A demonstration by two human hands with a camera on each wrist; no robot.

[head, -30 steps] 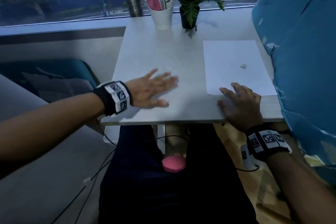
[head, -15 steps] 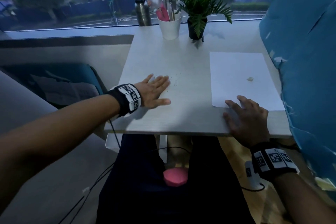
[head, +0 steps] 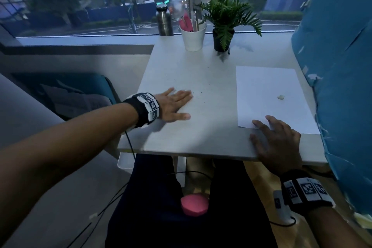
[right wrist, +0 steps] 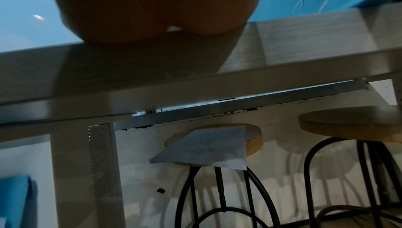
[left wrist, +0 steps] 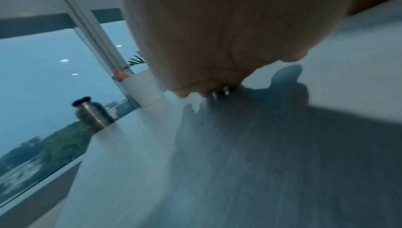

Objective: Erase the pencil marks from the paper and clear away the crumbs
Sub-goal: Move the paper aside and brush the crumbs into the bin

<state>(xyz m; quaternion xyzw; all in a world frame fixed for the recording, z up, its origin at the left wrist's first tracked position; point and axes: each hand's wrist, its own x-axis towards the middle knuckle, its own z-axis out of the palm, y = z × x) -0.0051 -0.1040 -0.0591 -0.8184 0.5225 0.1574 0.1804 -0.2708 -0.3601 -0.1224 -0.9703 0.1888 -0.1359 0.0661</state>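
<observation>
A white sheet of paper (head: 269,94) lies on the right side of the white table (head: 201,78), with a small pale eraser (head: 280,97) on it. Dark crumbs (head: 201,92) are scattered on the bare tabletop left of the sheet. My left hand (head: 175,106) lies flat with straight fingers on the table, just left of the crumbs; in the left wrist view the palm (left wrist: 217,33) hovers close over the tabletop. My right hand (head: 273,137) presses flat on the near left corner of the paper and the table edge. In the right wrist view, only the palm (right wrist: 152,8) shows.
A white cup (head: 192,36) of pens, a potted plant (head: 224,24) and a metal bottle (head: 164,20) stand at the far edge by the window. A blue padded wall (head: 338,66) borders the right. A pink object (head: 194,204) rests on my lap. Stools (right wrist: 217,144) stand under the table.
My left hand has drawn back leftward across the tabletop, away from the paper. The right hand has stayed on the paper's near corner.
</observation>
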